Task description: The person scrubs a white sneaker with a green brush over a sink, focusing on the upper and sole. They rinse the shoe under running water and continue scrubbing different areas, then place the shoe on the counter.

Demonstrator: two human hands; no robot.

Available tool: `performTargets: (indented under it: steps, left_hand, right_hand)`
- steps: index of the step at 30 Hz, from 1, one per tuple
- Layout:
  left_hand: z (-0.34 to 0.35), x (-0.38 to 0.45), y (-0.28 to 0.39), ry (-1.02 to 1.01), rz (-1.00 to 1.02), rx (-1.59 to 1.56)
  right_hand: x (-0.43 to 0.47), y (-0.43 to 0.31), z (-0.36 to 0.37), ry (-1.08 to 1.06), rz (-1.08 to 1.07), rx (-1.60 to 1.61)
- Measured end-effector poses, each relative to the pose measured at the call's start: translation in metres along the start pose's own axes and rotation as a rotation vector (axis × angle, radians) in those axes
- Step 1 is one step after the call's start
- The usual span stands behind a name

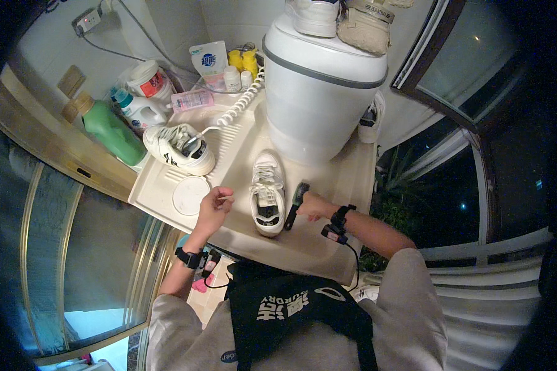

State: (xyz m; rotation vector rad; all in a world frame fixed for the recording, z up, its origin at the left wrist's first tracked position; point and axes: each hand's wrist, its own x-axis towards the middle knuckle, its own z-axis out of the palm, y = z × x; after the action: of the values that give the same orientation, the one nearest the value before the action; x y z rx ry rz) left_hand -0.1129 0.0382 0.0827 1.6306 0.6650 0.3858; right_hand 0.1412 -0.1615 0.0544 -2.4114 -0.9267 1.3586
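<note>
A white lace-up sneaker (268, 195) stands in the cream-coloured sink basin (232, 232), its toe pointing away from me. Just right of its heel, my right hand (316, 206) is closed at a dark brush (294, 208) with a black handle; the fingers' hold is partly hidden. My left hand (216, 208) hovers left of the sneaker, fingers curled; a small pale spot shows at the fingertips, too unclear to name. Beside that hand lies a round white lid (191, 195). A second white sneaker (178, 147) rests on the ribbed washboard, with the white coiled cord's end inside it.
A large white lidded appliance (322, 106) rises behind, with a white shoe (316, 18) and a beige shoe (364, 28) on top. Another shoe (371, 118) is beside it. Left are a green bottle (111, 132), a white detergent bottle (141, 111) and a tub (151, 81).
</note>
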Motion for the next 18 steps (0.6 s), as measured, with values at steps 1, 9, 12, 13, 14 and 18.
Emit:
performTargets:
  steps: [1, 9, 12, 13, 14, 18]
  left_hand:
    - [-0.005, -0.003, 0.008, 0.007, -0.008, -0.083]
    - [-0.077, -0.002, 0.071, 0.288, 0.087, -0.181]
    - [-0.107, 0.003, 0.07, 0.41, 0.07, -0.199]
    - [-0.113, 0.004, 0.072, 0.429, 0.057, -0.219]
    - [-0.118, 0.006, 0.072, 0.443, 0.053, -0.236]
    - [-0.125, 0.006, 0.065, 0.481, 0.027, -0.289]
  right_hand:
    - [-0.002, -0.017, -0.007, -0.027, -0.032, -0.131]
    - [-0.01, -0.103, -0.043, 0.502, -0.721, -0.049]
    - [-0.007, -0.146, -0.045, 0.546, -0.86, 0.009]
    - [-0.004, -0.163, -0.043, 0.57, -0.919, 0.032]
    - [0.003, -0.185, -0.041, 0.565, -0.955, 0.084]
    - [0.045, -0.267, -0.033, 0.587, -1.067, -0.158]
